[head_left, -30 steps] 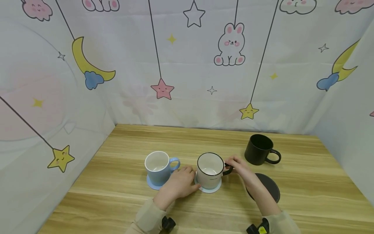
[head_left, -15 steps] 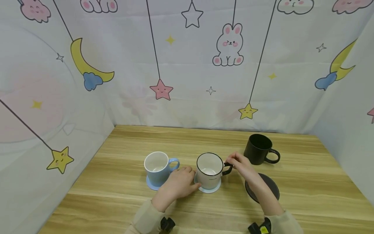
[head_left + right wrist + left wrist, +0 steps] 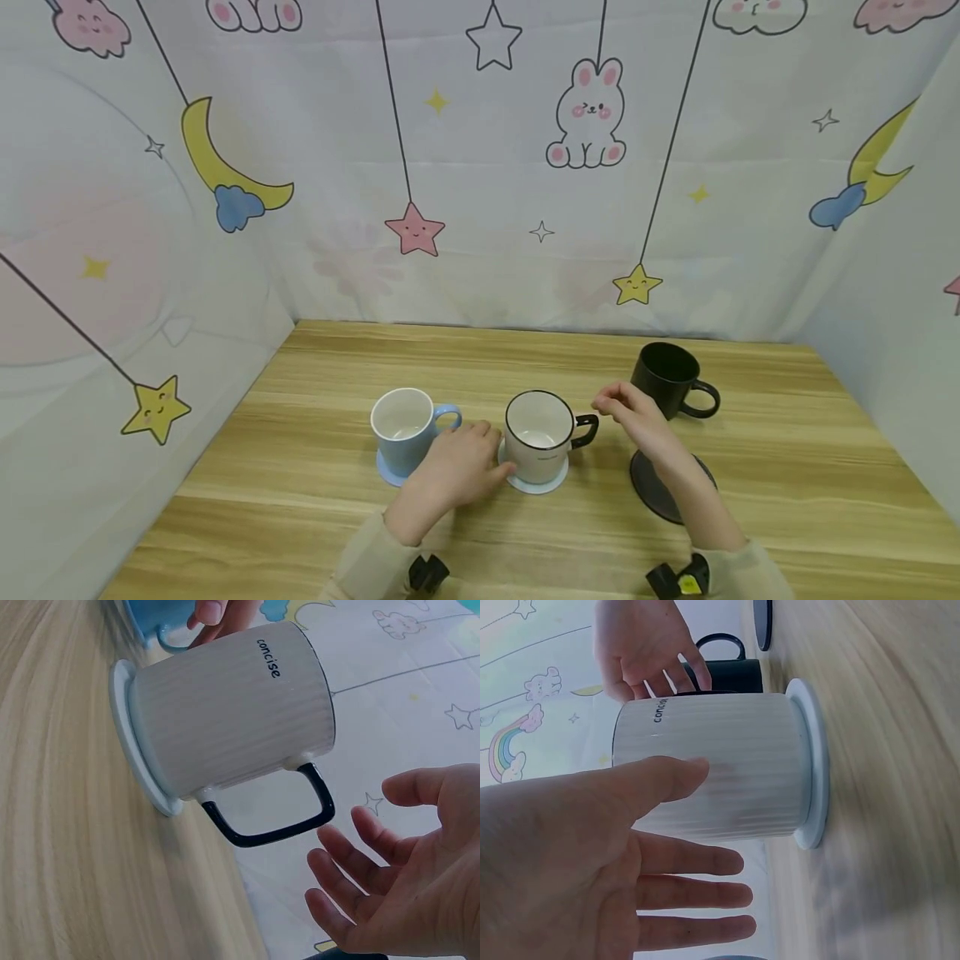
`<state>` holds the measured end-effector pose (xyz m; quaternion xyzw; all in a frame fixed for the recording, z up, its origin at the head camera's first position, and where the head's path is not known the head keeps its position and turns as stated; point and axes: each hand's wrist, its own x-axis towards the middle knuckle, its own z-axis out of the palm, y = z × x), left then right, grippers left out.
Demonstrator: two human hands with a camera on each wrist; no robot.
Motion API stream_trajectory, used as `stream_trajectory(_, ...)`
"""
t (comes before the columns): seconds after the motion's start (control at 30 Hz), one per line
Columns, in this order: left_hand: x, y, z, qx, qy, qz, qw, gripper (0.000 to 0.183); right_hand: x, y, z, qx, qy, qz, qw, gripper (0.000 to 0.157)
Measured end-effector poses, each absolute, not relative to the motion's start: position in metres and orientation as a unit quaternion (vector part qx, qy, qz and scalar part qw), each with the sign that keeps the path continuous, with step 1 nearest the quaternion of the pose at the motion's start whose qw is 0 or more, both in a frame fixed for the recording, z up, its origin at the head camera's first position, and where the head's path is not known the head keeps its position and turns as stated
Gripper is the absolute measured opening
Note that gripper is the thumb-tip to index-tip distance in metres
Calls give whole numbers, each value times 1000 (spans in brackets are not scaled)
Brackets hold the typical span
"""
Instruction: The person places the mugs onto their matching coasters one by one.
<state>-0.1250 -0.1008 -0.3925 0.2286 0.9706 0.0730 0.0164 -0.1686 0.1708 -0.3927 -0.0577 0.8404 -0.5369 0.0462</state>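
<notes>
A white ribbed mug (image 3: 531, 463) with a black rim and black handle (image 3: 277, 835) stands upright on a pale coaster (image 3: 550, 485), mid-table. My left hand (image 3: 459, 468) lies at its left side, fingers extended and thumb by the mug wall; whether it touches the mug I cannot tell. In the left wrist view the fingers (image 3: 694, 892) are straight and hold nothing. My right hand (image 3: 637, 421) hovers just right of the handle, apart from it, with loosely bent fingers. The right wrist view shows that hand's palm with nothing in it.
To the left, a light blue mug (image 3: 405, 458) stands on a blue coaster (image 3: 387, 473), close to my left hand. At the back right stands a black mug (image 3: 652, 385). A dark round coaster (image 3: 651, 492) lies under my right forearm. A printed curtain (image 3: 480, 275) borders the wooden table.
My right hand has let go of the white mug's handle and moved a little to the right and back. The left hand and the mugs have hardly moved.
</notes>
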Motion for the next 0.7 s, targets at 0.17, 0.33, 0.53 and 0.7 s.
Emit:
stream_trajectory(0.17,-124,-103,-388,228,969,92,8,47,-167,175,-389,-66,841,-536,41,22)
stream_trajectory(0.33,-124,-106,-383,226,969,99,-4,55,-167,180,-388,-76,838,-538,48,22)
stream_trajectory(0.53,-122,-106,-380,232,966,107,-31,63,-168,186,-387,-74,841,-535,43,25)
stream_trajectory(0.7,-119,-106,-380,225,967,106,-53,71,-168,190,-385,-71,841,-535,44,29)
